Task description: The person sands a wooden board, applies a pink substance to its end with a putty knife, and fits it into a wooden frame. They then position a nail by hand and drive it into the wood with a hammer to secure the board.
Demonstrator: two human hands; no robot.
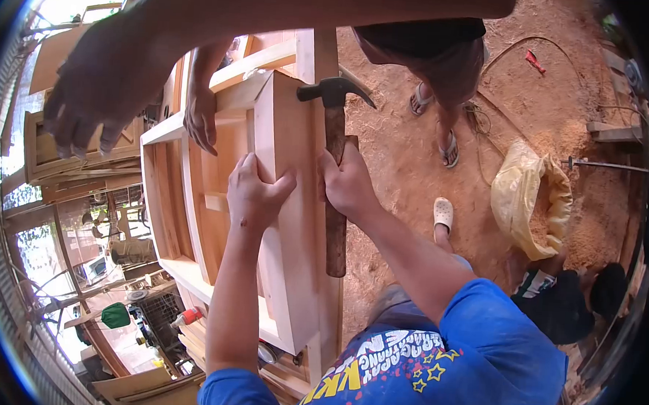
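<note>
My right hand (347, 182) grips the wooden handle of a claw hammer (335, 93), whose steel head points up beside the top corner of a pale wooden cabinet frame (291, 274). My left hand (255, 188) grasps the frame's front board, thumb on the outer face. A co-worker stands across from me. One of their hands (200, 115) rests on the frame's far inner edge. Their other hand (80, 94) hangs open in the air at the upper left, its arm crossing the top of the view.
The co-worker's sandalled feet (448, 147) stand on sawdust-covered ground (412, 207). A yellow sack (522, 205) of sawdust lies at the right, with a dark-clothed figure (569, 303) below it. More wooden frames (48, 151) and an engine-like machine (157, 315) fill the left.
</note>
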